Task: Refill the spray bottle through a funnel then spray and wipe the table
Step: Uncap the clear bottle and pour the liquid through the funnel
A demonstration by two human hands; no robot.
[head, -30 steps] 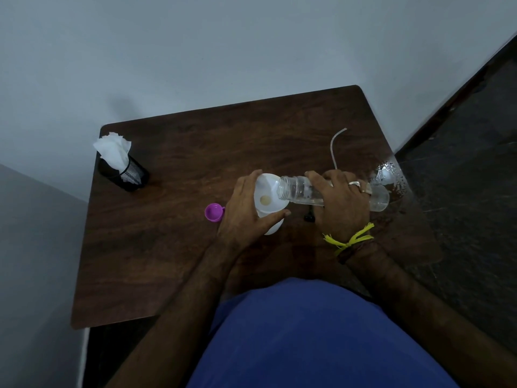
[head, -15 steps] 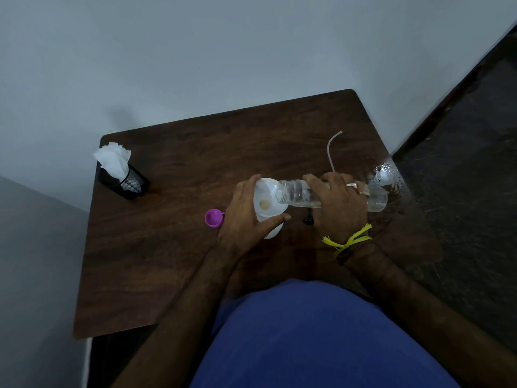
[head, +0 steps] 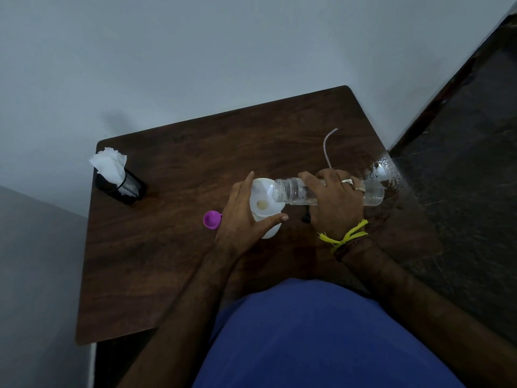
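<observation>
Right grip [head: 334,203] round water bottle [head: 296,193].

No writing, label, brand or number can be read anywhere here. The clear bottle [head: 330,193] carries no legible label, and the white funnel [head: 263,203] is plain.
</observation>
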